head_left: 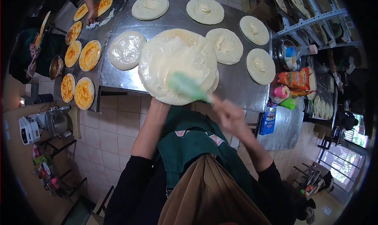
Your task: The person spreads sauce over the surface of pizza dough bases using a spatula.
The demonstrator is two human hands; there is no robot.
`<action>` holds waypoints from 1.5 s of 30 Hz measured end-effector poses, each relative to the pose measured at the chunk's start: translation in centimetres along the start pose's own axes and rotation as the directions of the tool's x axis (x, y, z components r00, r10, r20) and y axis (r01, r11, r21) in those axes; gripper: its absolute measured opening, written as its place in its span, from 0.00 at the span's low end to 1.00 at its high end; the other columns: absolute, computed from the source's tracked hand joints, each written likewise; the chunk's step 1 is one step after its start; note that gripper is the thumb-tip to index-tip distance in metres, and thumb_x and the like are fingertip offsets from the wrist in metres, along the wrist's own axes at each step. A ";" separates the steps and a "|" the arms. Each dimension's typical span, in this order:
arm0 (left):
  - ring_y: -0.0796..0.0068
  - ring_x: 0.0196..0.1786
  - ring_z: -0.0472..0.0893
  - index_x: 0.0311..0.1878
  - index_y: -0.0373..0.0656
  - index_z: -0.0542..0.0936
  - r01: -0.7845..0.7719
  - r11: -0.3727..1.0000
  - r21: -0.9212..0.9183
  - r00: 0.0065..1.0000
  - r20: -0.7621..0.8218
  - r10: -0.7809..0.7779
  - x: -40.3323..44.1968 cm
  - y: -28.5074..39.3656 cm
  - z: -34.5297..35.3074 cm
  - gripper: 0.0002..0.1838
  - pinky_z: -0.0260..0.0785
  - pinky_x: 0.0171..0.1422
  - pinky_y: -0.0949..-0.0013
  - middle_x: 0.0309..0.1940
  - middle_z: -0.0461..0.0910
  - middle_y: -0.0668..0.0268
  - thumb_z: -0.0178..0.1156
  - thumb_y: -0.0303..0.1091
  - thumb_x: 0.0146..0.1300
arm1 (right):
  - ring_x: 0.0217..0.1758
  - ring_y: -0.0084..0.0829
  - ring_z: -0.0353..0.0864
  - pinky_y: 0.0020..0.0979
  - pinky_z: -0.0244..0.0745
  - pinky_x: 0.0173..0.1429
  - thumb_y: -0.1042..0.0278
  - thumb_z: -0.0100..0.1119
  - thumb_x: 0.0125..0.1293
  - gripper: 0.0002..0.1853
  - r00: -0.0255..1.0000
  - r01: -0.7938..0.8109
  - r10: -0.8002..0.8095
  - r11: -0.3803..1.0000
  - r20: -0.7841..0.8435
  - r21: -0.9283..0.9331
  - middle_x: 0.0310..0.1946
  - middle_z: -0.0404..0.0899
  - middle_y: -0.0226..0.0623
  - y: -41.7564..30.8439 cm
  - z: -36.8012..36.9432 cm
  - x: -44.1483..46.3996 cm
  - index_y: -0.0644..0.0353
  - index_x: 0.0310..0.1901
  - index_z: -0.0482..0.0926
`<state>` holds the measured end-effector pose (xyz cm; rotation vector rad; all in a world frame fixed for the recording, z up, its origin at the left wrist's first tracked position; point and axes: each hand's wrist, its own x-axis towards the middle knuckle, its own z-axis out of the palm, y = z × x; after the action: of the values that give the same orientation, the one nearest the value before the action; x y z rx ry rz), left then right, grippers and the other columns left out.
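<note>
A large round pizza base (177, 59) coated with a pale, glossy spread is raised above the steel table. My left hand (159, 103) supports it from below at its near edge; the fingers are hidden under the dough. In my right hand (230, 116) is a green spatula (187, 87), its blade smeared by motion over the base's lower right part. Beside the raised base lie a shiny coated base (126, 50) on the left and another base (224, 46) with a dollop of spread on the right.
More bases with dollops (204, 10) sit along the steel table (185, 25). Orange-topped rounds (90, 55) cover a side table at left, where another person's hand (91, 17) wipes with something white. Bowls, bottles and an orange packet (294, 79) crowd the right, below a rack (311, 19).
</note>
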<state>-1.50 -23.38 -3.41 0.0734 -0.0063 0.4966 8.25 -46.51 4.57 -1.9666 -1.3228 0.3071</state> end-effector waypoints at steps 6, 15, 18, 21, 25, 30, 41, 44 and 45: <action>0.54 0.68 0.65 0.70 0.46 0.59 0.007 1.000 -0.021 1.000 0.018 -0.007 0.4 0.1 0.3 0.34 0.59 0.70 0.45 0.68 0.62 0.57 0.47 0.56 0.67 | 0.22 0.26 0.74 0.28 0.69 0.27 0.76 0.57 0.64 0.16 0.957 -0.201 0.248 0.941 -0.151 0.271 0.21 0.75 0.36 0.2 -0.9 1.0 0.54 0.53 0.81; 0.54 0.69 0.64 0.71 0.46 0.59 0.024 0.999 -0.049 0.999 0.050 -0.021 0.8 -0.5 0.9 0.35 0.59 0.71 0.45 0.69 0.62 0.57 0.47 0.57 0.67 | 0.20 0.15 0.64 0.19 0.62 0.24 0.74 0.58 0.65 0.21 0.915 -0.368 0.374 0.623 0.150 0.691 0.24 0.69 0.22 -1.4 1.3 1.5 0.58 0.61 0.74; 0.54 0.69 0.64 0.71 0.46 0.58 0.037 0.998 -0.059 0.997 0.070 -0.033 1.1 -0.8 1.3 0.35 0.58 0.71 0.45 0.69 0.62 0.57 0.47 0.57 0.67 | 0.15 0.08 0.56 0.15 0.51 0.18 0.71 0.54 0.69 0.22 0.868 -0.358 0.433 0.202 0.245 0.912 0.28 0.73 0.22 -0.1 0.2 4.9 0.60 0.64 0.70; 0.54 0.69 0.63 0.71 0.46 0.58 0.049 0.997 -0.066 0.995 0.086 -0.043 1.4 -1.0 1.6 0.35 0.58 0.71 0.45 0.69 0.61 0.57 0.47 0.57 0.67 | 0.18 0.11 0.63 0.17 0.58 0.20 0.73 0.55 0.68 0.19 0.891 -0.312 0.425 0.325 0.157 0.893 0.37 0.78 0.27 0.2 -2.6 6.8 0.62 0.60 0.74; 0.54 0.69 0.63 0.71 0.46 0.58 0.060 0.994 -0.096 0.993 0.108 -0.049 1.8 -1.2 1.7 0.36 0.58 0.71 0.45 0.69 0.61 0.57 0.47 0.57 0.67 | 0.30 0.22 0.75 0.22 0.71 0.30 0.76 0.57 0.65 0.19 0.940 -0.201 0.302 0.867 -0.160 0.455 0.47 0.78 0.35 0.0 -3.8 4.8 0.63 0.58 0.75; 0.54 0.70 0.63 0.71 0.46 0.58 0.062 0.992 -0.109 0.990 0.133 -0.047 2.5 -1.6 1.7 0.36 0.57 0.71 0.45 0.69 0.61 0.57 0.47 0.58 0.67 | 0.34 0.27 0.79 0.24 0.75 0.34 0.81 0.59 0.59 0.24 0.995 -0.053 0.072 0.966 -0.068 0.253 0.42 0.77 0.41 -3.4 1.5 -0.8 0.52 0.58 0.78; 0.54 0.70 0.62 0.71 0.46 0.57 0.081 0.990 -0.115 0.984 0.167 -0.062 2.7 -1.9 2.5 0.37 0.56 0.72 0.45 0.70 0.60 0.57 0.47 0.58 0.66 | 0.45 0.35 0.80 0.29 0.76 0.49 0.79 0.61 0.58 0.18 0.986 -0.005 0.084 0.878 -0.144 0.479 0.44 0.78 0.42 -2.8 2.8 -1.1 0.61 0.52 0.80; 0.54 0.71 0.61 0.71 0.47 0.57 0.084 0.991 -0.101 0.982 0.180 -0.065 2.4 -1.9 3.1 0.37 0.56 0.72 0.45 0.70 0.59 0.57 0.47 0.59 0.66 | 0.24 0.20 0.73 0.21 0.68 0.28 0.75 0.57 0.64 0.20 0.940 -0.217 0.337 0.504 0.040 0.836 0.28 0.76 0.30 -0.9 2.7 0.9 0.64 0.58 0.75; 0.54 0.71 0.61 0.71 0.47 0.57 0.089 0.992 -0.091 0.979 0.193 -0.070 2.3 -1.9 3.6 0.37 0.56 0.72 0.44 0.70 0.59 0.57 0.47 0.59 0.66 | 0.20 0.16 0.69 0.19 0.64 0.23 0.74 0.57 0.65 0.20 0.878 -0.316 0.435 0.209 0.202 0.925 0.25 0.75 0.26 0.0 2.3 1.8 0.64 0.59 0.74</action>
<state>1.49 -24.16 0.11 0.0228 -0.2134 0.4067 7.71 -43.91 3.31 -1.1280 -0.2784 0.9732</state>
